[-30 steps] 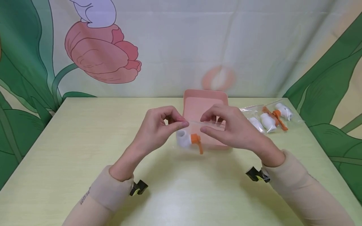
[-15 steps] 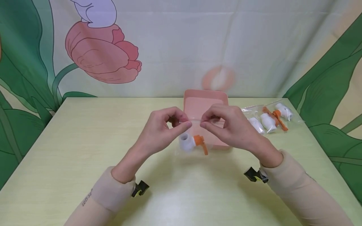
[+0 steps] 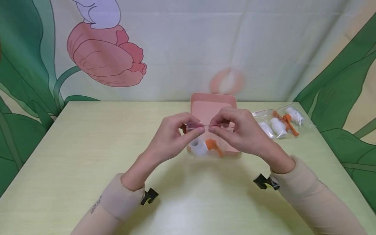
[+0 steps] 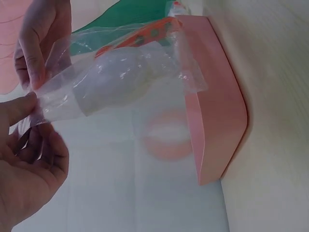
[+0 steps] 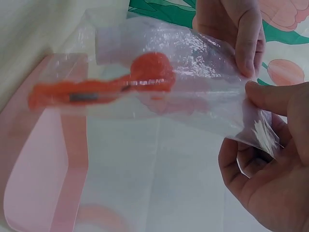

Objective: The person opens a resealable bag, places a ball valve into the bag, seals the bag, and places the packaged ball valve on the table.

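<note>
My left hand (image 3: 171,138) and right hand (image 3: 242,130) pinch the top edge of a clear plastic bag (image 4: 60,104) between thumbs and fingers, fingertips nearly meeting. The bag hangs below them, over the front of a pink tray (image 3: 211,104). Inside it lies a white plastic tap-like body (image 3: 199,147) with an orange lever handle (image 3: 213,145). In the right wrist view the orange lever (image 5: 152,72) shows through the film, and in the left wrist view the rounded white body (image 4: 113,77) does. The hands partly hide the tray.
Several clear bags with white bodies (image 3: 278,127) and orange levers (image 3: 289,124) lie at the table's back right, beside the tray. A printed curtain (image 3: 176,49) hangs behind the pale table (image 3: 102,147).
My left hand has shifted right, closer to the right hand. The right fingers, slightly parted earlier, now pinch the bag's edge. The bag with its contents has swung right and up a little.
</note>
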A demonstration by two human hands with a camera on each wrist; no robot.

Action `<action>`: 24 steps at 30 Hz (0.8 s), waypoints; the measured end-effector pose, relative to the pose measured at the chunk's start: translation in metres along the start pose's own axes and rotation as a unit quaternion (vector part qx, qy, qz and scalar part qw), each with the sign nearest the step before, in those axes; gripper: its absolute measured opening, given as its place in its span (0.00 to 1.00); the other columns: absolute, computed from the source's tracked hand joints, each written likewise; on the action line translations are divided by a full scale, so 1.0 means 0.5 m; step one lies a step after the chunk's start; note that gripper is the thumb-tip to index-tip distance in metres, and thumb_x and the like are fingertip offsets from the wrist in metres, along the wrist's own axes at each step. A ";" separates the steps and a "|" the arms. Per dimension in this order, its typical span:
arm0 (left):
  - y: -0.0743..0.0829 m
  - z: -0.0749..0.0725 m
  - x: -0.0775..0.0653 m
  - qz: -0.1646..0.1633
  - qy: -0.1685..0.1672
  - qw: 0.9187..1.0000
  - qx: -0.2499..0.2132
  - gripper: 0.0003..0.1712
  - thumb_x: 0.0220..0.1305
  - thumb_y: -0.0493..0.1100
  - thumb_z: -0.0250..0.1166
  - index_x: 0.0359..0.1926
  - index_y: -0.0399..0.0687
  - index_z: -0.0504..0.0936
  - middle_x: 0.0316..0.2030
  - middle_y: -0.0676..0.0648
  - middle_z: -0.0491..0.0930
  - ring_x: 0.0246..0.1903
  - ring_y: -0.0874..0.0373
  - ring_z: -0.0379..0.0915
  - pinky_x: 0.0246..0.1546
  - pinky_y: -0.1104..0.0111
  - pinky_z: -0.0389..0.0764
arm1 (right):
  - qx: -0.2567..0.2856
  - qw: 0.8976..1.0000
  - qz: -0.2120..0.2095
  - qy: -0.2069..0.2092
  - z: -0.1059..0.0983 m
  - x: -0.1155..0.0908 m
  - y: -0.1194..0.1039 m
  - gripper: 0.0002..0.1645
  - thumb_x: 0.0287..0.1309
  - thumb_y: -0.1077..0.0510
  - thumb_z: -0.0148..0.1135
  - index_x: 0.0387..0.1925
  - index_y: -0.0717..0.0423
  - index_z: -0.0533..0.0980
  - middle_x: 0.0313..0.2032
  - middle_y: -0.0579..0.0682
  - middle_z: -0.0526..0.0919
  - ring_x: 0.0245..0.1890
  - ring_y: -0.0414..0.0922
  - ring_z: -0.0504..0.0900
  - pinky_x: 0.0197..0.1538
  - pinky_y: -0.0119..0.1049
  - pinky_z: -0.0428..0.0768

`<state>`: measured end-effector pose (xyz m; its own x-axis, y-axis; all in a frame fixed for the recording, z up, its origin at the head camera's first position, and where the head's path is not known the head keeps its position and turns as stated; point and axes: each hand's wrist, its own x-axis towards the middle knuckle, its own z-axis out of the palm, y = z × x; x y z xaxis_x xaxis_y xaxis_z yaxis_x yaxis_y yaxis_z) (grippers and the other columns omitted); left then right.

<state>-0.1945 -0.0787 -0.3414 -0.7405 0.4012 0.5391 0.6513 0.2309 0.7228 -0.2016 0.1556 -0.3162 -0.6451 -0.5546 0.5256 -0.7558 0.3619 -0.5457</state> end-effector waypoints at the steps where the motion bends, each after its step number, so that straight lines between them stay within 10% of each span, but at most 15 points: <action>1: -0.001 0.001 0.000 0.011 0.005 1.000 0.006 0.02 0.66 0.37 0.72 0.37 0.43 0.88 0.31 0.56 0.82 0.31 0.59 0.75 0.32 0.63 0.76 | 0.000 1.000 0.002 -0.002 0.000 0.000 -0.001 0.08 0.58 0.67 0.75 0.32 0.51 0.84 0.29 0.38 0.81 0.29 0.40 0.76 0.34 0.34 0.76; 8: -0.001 0.004 0.002 0.068 0.023 0.997 0.025 0.03 0.64 0.33 0.72 0.33 0.44 0.87 0.29 0.56 0.81 0.29 0.62 0.72 0.28 0.62 0.73 | 0.007 1.000 0.006 -0.021 -0.003 0.002 -0.005 0.08 0.57 0.65 0.75 0.32 0.49 0.84 0.29 0.37 0.82 0.30 0.40 0.77 0.36 0.35 0.77; 24: 0.001 0.009 0.003 0.072 0.018 0.997 0.031 0.05 0.62 0.33 0.68 0.32 0.47 0.85 0.28 0.57 0.77 0.29 0.57 0.72 0.28 0.65 0.72 | 0.001 0.998 -0.054 -0.009 0.010 0.010 0.000 0.08 0.58 0.67 0.72 0.31 0.51 0.84 0.29 0.36 0.82 0.33 0.38 0.79 0.41 0.36 0.81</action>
<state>-0.1945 -0.0742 -0.3423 -0.6441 0.4020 0.6507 0.7588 0.2282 0.6101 -0.2042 0.1490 -0.3168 -0.5570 -0.6035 0.5705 -0.8211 0.2971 -0.4873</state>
